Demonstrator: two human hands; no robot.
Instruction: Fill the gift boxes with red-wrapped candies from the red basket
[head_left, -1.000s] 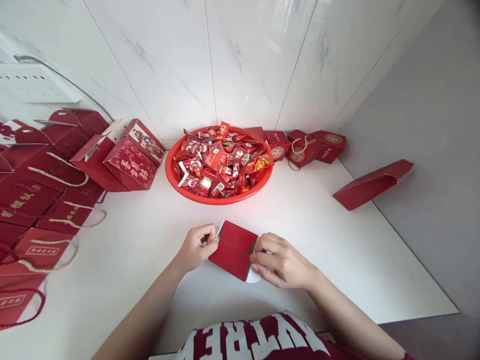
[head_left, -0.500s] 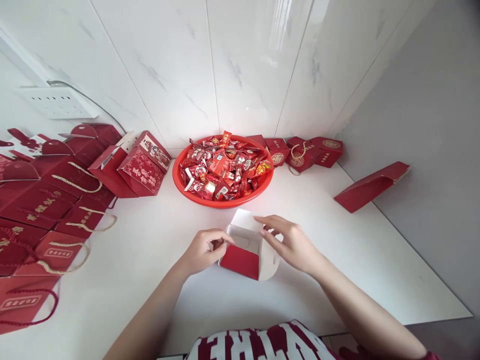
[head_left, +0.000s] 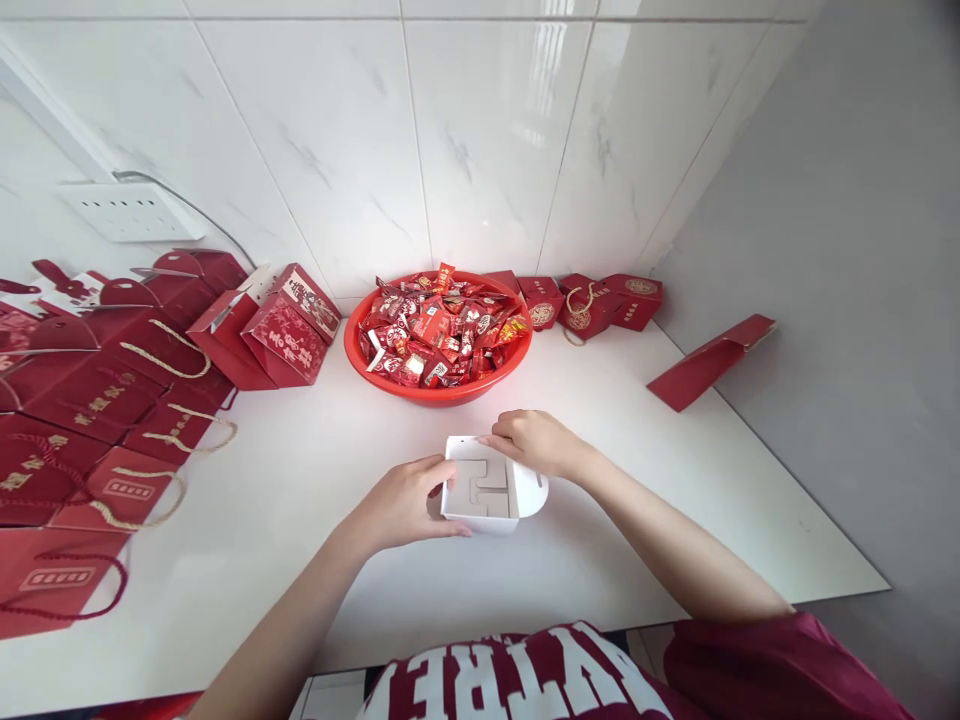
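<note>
A small open gift box (head_left: pixel 491 500) with a white inside stands on the counter before me. Slotted, interlocking flaps lie across its bottom, and a rounded white flap (head_left: pixel 534 490) with a slit sticks out on its right. My left hand (head_left: pixel 405 500) grips the box's left side, thumb along the near wall and fingers at the left wall. At the far right corner, my right hand (head_left: pixel 534 442) has its curled fingers closed on the far wall. Behind the box sits a red basin (head_left: pixel 442 395) heaped with red-wrapped sweets (head_left: pixel 450 330).
Many red gift boxes (head_left: pixel 90 400) with rope handles crowd the left side. Two more boxes (head_left: pixel 281 335) stand left of the basin, and several smaller ones (head_left: pixel 592 305) line the tiled wall. A flattened red box (head_left: pixel 709 362) leans against the right wall. A socket strip (head_left: pixel 127 212) is at upper left.
The box's red panel and raised far flap no longer show; its white walls now stand up around the bottom. My right hand has moved left onto the far wall. My view has shifted slightly.
</note>
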